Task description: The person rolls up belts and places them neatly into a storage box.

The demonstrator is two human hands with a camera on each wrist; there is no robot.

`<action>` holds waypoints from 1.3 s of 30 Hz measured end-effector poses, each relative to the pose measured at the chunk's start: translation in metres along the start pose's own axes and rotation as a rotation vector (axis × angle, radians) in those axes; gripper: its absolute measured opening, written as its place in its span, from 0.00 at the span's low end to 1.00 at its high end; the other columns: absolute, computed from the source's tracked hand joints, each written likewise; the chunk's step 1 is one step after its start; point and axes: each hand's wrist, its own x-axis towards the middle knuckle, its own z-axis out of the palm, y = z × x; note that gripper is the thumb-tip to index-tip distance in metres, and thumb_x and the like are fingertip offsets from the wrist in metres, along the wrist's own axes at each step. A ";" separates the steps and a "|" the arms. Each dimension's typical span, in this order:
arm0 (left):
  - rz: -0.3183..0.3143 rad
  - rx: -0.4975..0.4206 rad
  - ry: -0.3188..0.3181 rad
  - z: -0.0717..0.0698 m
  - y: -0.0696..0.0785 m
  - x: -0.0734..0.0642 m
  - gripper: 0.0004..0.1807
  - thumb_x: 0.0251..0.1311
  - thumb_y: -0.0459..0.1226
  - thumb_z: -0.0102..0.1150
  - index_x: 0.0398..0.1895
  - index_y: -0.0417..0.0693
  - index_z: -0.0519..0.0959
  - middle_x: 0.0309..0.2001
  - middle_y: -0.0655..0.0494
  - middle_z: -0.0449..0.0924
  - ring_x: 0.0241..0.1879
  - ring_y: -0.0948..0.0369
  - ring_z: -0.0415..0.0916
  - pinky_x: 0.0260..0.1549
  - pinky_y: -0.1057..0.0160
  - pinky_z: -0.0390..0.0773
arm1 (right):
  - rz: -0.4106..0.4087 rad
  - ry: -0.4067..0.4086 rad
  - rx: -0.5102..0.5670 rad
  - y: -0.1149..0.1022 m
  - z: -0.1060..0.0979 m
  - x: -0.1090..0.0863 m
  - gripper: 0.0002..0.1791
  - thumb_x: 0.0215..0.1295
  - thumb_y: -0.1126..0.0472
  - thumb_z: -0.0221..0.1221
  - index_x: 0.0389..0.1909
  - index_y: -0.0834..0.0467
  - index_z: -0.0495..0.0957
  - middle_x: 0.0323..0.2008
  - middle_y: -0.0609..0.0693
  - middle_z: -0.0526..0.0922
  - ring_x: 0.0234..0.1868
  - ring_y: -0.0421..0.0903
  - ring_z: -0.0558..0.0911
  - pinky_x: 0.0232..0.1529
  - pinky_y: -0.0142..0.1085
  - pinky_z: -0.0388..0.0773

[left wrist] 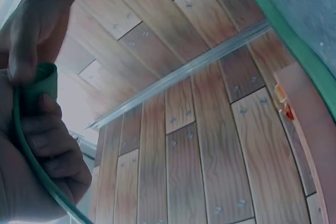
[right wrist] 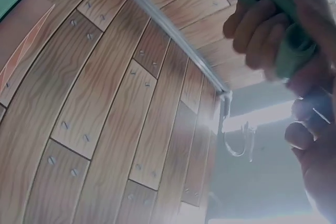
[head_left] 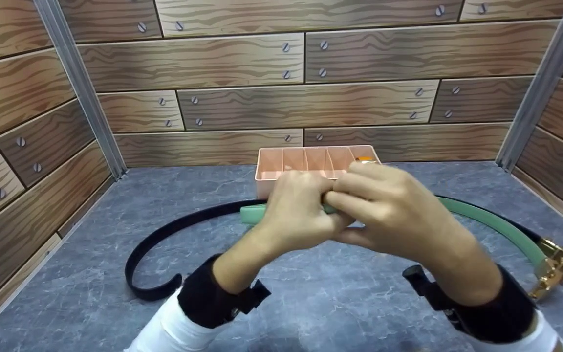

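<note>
Both hands meet above the middle of the table. My left hand (head_left: 296, 210) grips a green belt (head_left: 253, 214), whose flat piece sticks out to the left of the fist. My right hand (head_left: 394, 210) pinches the same belt beside it, its fingertips close to the left hand. Both wrist views show a rolled green coil (left wrist: 46, 80) between the hands. To the right, the green strap curves down to a gold buckle (head_left: 552, 271), with a black edge along it. A black strap (head_left: 137, 259) arcs on the left, its tip curled. The hands hide where the straps join.
Behind the hands stands a pink divided box (head_left: 269, 186) with an orange and white item (head_left: 365, 160) in its right compartment. Wood-patterned walls (head_left: 242, 63) enclose the grey table (head_left: 340, 303) at the back and sides.
</note>
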 end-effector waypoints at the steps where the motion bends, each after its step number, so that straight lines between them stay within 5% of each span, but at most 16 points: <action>1: 0.005 0.058 0.002 0.001 0.000 0.000 0.12 0.45 0.40 0.61 0.11 0.52 0.71 0.12 0.65 0.63 0.14 0.70 0.56 0.13 0.70 0.57 | -0.009 -0.029 -0.030 -0.001 0.001 -0.001 0.09 0.52 0.62 0.66 0.30 0.63 0.79 0.29 0.51 0.77 0.27 0.46 0.72 0.30 0.35 0.73; 4: 0.060 0.103 -0.003 0.003 -0.002 0.000 0.11 0.46 0.42 0.60 0.12 0.53 0.73 0.12 0.64 0.66 0.14 0.68 0.58 0.14 0.68 0.57 | 0.002 -0.033 -0.002 0.000 0.003 -0.005 0.08 0.46 0.66 0.63 0.29 0.62 0.77 0.28 0.50 0.75 0.25 0.44 0.71 0.26 0.33 0.72; 7: 0.148 0.010 -0.030 0.002 -0.004 0.001 0.12 0.53 0.44 0.59 0.15 0.53 0.74 0.14 0.63 0.69 0.14 0.69 0.61 0.14 0.70 0.58 | 0.036 0.070 0.146 0.004 0.006 -0.008 0.08 0.45 0.65 0.66 0.29 0.62 0.80 0.28 0.50 0.78 0.24 0.43 0.73 0.25 0.31 0.73; 11: 0.192 -0.370 -0.146 0.002 -0.005 0.002 0.15 0.63 0.43 0.53 0.25 0.44 0.80 0.19 0.58 0.74 0.19 0.70 0.65 0.18 0.72 0.65 | 0.106 0.248 0.394 0.008 0.007 -0.005 0.09 0.47 0.61 0.71 0.25 0.61 0.83 0.22 0.48 0.77 0.20 0.37 0.66 0.21 0.24 0.65; 14: 0.108 -0.719 -0.252 0.002 -0.003 0.002 0.17 0.66 0.41 0.51 0.36 0.34 0.81 0.26 0.53 0.77 0.24 0.69 0.69 0.24 0.70 0.71 | 0.146 0.346 0.572 0.009 0.007 -0.002 0.13 0.45 0.58 0.77 0.24 0.62 0.84 0.20 0.48 0.75 0.20 0.36 0.63 0.21 0.22 0.60; 17: 0.050 -0.884 -0.286 0.003 0.000 0.002 0.16 0.65 0.38 0.52 0.38 0.31 0.82 0.28 0.49 0.78 0.27 0.68 0.70 0.26 0.68 0.72 | 0.143 0.372 0.618 0.008 0.007 0.000 0.16 0.44 0.56 0.79 0.25 0.63 0.85 0.20 0.50 0.77 0.20 0.37 0.64 0.22 0.23 0.61; 21: 0.040 -0.821 -0.265 0.002 0.001 0.004 0.11 0.60 0.35 0.56 0.34 0.35 0.83 0.21 0.52 0.75 0.21 0.68 0.66 0.21 0.69 0.68 | 0.114 0.304 0.491 0.006 0.003 0.000 0.16 0.49 0.53 0.76 0.28 0.62 0.85 0.25 0.51 0.81 0.21 0.38 0.68 0.23 0.24 0.66; 27: -0.063 -0.347 -0.117 -0.001 0.002 0.002 0.13 0.51 0.39 0.60 0.12 0.51 0.73 0.13 0.66 0.65 0.16 0.73 0.58 0.15 0.72 0.61 | 0.039 0.095 0.198 0.001 -0.001 -0.004 0.17 0.60 0.50 0.69 0.35 0.61 0.84 0.35 0.52 0.83 0.31 0.45 0.79 0.35 0.32 0.78; 31: -0.040 -0.180 -0.034 0.001 0.003 0.002 0.16 0.46 0.40 0.60 0.09 0.53 0.66 0.12 0.67 0.61 0.15 0.73 0.56 0.14 0.72 0.58 | 0.006 0.107 0.157 0.001 0.004 -0.004 0.10 0.61 0.57 0.67 0.31 0.61 0.82 0.30 0.51 0.79 0.27 0.45 0.75 0.29 0.32 0.75; 35: 0.058 -0.279 0.013 0.003 0.003 0.001 0.15 0.55 0.42 0.60 0.14 0.50 0.73 0.15 0.64 0.67 0.17 0.73 0.59 0.15 0.72 0.60 | 0.049 0.267 0.237 0.005 0.007 -0.003 0.10 0.58 0.58 0.67 0.27 0.61 0.83 0.23 0.50 0.76 0.21 0.42 0.70 0.23 0.29 0.68; 39: 0.099 -0.582 -0.057 0.006 0.003 0.002 0.14 0.63 0.40 0.55 0.26 0.39 0.81 0.21 0.54 0.76 0.19 0.71 0.65 0.16 0.70 0.67 | 0.117 0.439 0.435 0.008 0.009 0.000 0.12 0.50 0.57 0.73 0.23 0.63 0.84 0.18 0.51 0.74 0.19 0.39 0.64 0.21 0.24 0.60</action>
